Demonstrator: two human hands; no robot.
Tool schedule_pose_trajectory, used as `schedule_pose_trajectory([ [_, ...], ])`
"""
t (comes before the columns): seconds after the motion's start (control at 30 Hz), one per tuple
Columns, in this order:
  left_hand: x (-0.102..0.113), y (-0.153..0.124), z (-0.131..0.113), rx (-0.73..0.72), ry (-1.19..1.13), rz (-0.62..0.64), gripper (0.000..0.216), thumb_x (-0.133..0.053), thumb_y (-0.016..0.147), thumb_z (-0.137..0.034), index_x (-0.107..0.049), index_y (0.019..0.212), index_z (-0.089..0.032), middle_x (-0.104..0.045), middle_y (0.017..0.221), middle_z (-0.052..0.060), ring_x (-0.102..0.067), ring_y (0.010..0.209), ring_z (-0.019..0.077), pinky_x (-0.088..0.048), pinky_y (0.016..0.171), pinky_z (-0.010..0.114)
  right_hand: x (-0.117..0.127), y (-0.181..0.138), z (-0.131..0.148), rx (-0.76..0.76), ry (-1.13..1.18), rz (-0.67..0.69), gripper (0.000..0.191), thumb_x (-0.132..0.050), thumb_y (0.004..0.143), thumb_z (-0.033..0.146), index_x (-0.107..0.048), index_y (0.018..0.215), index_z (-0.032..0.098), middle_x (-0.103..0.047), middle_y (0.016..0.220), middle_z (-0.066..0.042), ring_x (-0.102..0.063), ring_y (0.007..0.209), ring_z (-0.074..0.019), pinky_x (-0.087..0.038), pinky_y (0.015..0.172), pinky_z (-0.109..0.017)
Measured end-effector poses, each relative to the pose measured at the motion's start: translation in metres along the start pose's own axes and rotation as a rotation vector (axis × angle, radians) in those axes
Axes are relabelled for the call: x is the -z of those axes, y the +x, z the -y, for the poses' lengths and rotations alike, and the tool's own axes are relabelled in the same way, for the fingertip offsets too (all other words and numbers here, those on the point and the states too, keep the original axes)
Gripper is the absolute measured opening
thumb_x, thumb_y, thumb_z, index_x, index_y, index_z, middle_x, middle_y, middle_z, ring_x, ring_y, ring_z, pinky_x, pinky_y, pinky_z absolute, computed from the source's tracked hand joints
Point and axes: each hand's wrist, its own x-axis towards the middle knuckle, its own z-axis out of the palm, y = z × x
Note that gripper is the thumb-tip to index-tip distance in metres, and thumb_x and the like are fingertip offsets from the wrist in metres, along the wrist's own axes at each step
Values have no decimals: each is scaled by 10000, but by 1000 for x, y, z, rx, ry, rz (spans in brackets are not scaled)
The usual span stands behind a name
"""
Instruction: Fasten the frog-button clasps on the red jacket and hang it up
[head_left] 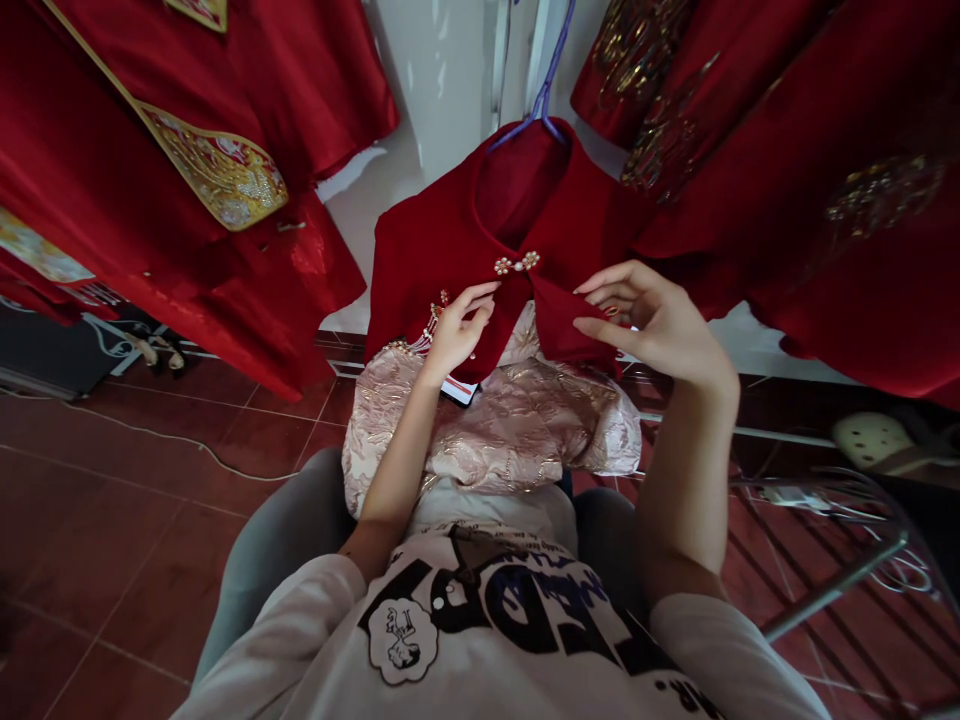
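Both hands work at the front of a red jacket [442, 240] that hangs from a purple hanger [551, 85]. The left hand [457, 330] has its fingers curled together against the jacket's front edge, thumb and fingertips [487, 292] closed on the red cloth just below and to the left of the collar. A pearl clasp [516, 263] sits at the collar's base, a little above and between the two hands. Just beside the left hand's knuckles, on the outer side, a beaded ornament [433, 318] hangs on the jacket front.

The right hand [652, 325] pinches a folded flap of the same red cloth [566, 320] — thumb below, forefinger stretched along the top, the other fingers raised and spread above it. The flap runs from this grip toward the left hand, and the two hands lie near each other without touching.

Below both wrists a pale pink and gold brocade garment [510, 420] lies bunched on the person's lap, on grey trousers [277, 540]. Other red garments with gold embroidery [217, 175] hang well to the outer side of the left hand, and more red robes [825, 200] hang beyond the right hand. A metal rack [847, 570] stands below the right forearm, over a red tiled floor [112, 520].
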Motion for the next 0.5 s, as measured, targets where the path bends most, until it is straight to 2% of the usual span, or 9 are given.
schedule_pose_trajectory([
  [0.07,8,-1,6,38,30,-79,246,-519,996,-183,-642,1202,-240,-698,1309,84,-716,1143,169,-641,822,261,-3,-1,6,-16,53,117,439,-839,730,466,-664,1071,251,-681,1006,-42,-657,895,-187,-574,697,-320],
  [0.13,20,-3,13,80,53,-168,205,-498,1020,-255,-651,1156,-238,-736,1202,76,-750,990,131,-631,753,219,-8,0,8,-36,96,204,477,-846,725,483,-658,1089,239,-680,1026,-46,-652,861,-171,-577,684,-312],
  [0.2,33,-5,21,101,93,-281,213,-473,1036,-335,-653,1091,-235,-754,1076,63,-744,848,102,-611,677,190,-16,2,8,-41,127,236,501,-853,718,502,-654,1086,225,-679,1021,-50,-643,821,-157,-578,674,-312],
  [0.3,50,-7,34,99,156,-412,224,-476,1022,-370,-646,986,-228,-750,986,50,-724,815,92,-596,668,186,-31,9,5,-46,152,241,526,-861,706,521,-643,1075,216,-662,984,-43,-627,790,-142,-564,644,-292],
  [0.4,56,-8,46,114,174,-407,205,-496,998,-357,-635,931,-222,-749,974,47,-722,830,93,-595,692,192,-50,18,-1,-63,167,218,539,-872,693,516,-631,1071,215,-616,916,-16,-582,717,-106,-514,565,-236],
  [0.5,49,-7,51,163,134,-353,172,-524,983,-348,-629,948,-216,-748,959,42,-724,777,103,-591,661,201,-71,30,-11,-62,199,167,550,-882,674,514,-612,1055,223,-559,834,19,-531,651,-81,-480,513,-204],
])
